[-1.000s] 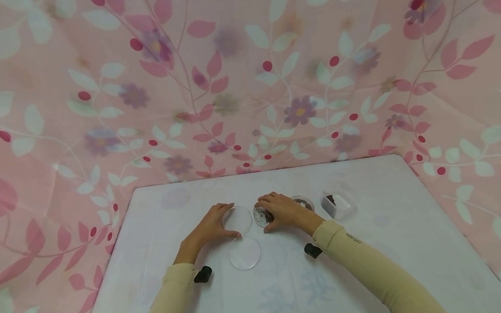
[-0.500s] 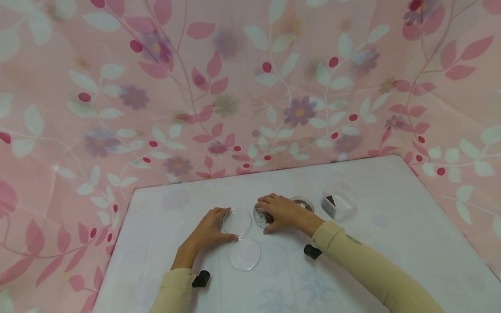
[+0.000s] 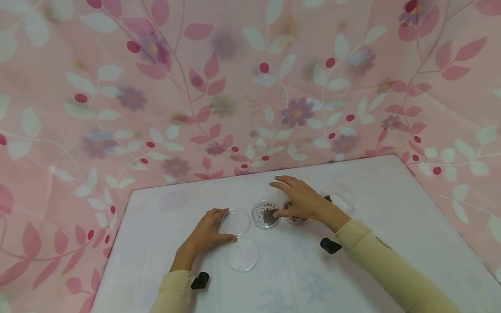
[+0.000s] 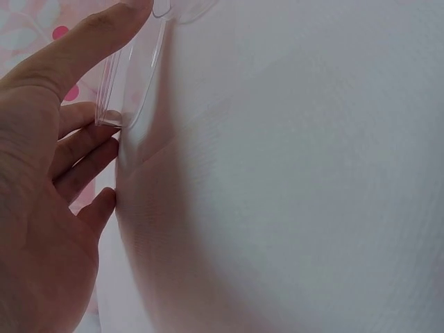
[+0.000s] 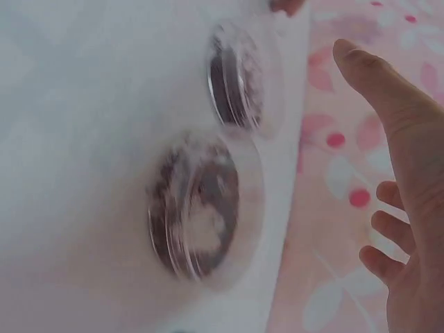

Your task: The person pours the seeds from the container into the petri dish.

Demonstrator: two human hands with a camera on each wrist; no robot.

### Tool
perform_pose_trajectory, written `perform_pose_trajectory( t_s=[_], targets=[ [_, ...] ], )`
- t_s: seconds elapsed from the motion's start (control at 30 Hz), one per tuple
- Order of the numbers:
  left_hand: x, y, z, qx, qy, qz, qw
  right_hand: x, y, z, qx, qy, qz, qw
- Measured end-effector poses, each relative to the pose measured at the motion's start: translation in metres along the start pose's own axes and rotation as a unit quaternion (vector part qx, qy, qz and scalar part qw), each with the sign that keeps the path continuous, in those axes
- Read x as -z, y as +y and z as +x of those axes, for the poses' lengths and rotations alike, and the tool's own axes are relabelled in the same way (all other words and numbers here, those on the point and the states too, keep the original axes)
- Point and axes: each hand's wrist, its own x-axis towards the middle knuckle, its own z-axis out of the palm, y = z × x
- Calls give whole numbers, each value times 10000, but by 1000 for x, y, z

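Observation:
My left hand [image 3: 204,231] spans a clear, round petri dish [image 3: 236,223], thumb at its near edge and fingertips at its far edge. In the left wrist view, fingertips [image 4: 107,119] meet the rim of this dish [image 4: 142,83]. A clear round lid or dish [image 3: 243,255] lies flat just in front. My right hand [image 3: 303,200] is over the table, fingers spread, holding nothing. Below it sits a petri dish with dark granules and pale bits [image 3: 295,219], partly hidden. Left of that, near the right thumb, is another such dish [image 3: 262,214].
A small clear box [image 3: 347,203] with dark material stands behind the right wrist, partly hidden. A white cloth covers the table [image 3: 280,293]. Floral fabric [image 3: 243,77] hangs along the table's back edge. A black wrist device [image 3: 331,245] sits under the right sleeve.
My right hand has let go of the left granule-filled dish, lifted and moved right with its fingers opened. That dish is now in full view. My left hand stays at the clear dish.

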Motion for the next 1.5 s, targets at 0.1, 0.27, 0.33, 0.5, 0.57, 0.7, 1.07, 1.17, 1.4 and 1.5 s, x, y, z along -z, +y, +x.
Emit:
perform_pose_trajectory(
  t_s=[0.1, 0.27, 0.33, 0.5, 0.57, 0.7, 1.07, 1.17, 1.4, 1.5],
  targets=[
    [0, 0, 0, 69, -35, -13, 10000, 15, 15, -13, -141, 413, 50, 9990],
    [-1, 0, 0, 106, -58, 35, 9999, 34, 39, -42, -641, 897, 79, 9939],
    [-1, 1, 0, 103, -45, 58, 9999, 39, 46, -55, -850, 1061, 137, 9906],
    [0, 4, -1, 141, -14, -20, 9999, 40, 63, -85, -1352, 1281, 300, 9820],
    [0, 5, -1, 166, -11, -50, 9998, 36, 69, -95, -1563, 1251, 378, 9790],
    [0, 6, -2, 155, -7, -30, 9999, 26, 78, -112, -1954, 1132, 573, 9725],
    [-1, 4, -1, 191, -5, -27, 9998, -3, 93, -139, -2555, 1310, 1628, 9440],
    [-1, 3, -1, 192, 7, 2, 9998, -9, 95, -143, -2705, 1323, 1786, 9367],
    [-1, 3, -1, 218, -6, 30, 9998, -21, 94, -146, -2916, 1534, 2013, 9224],
    [-2, 3, 0, 224, -20, 38, 9997, -25, 94, -147, -2952, 1635, 2013, 9196]
  ],
)
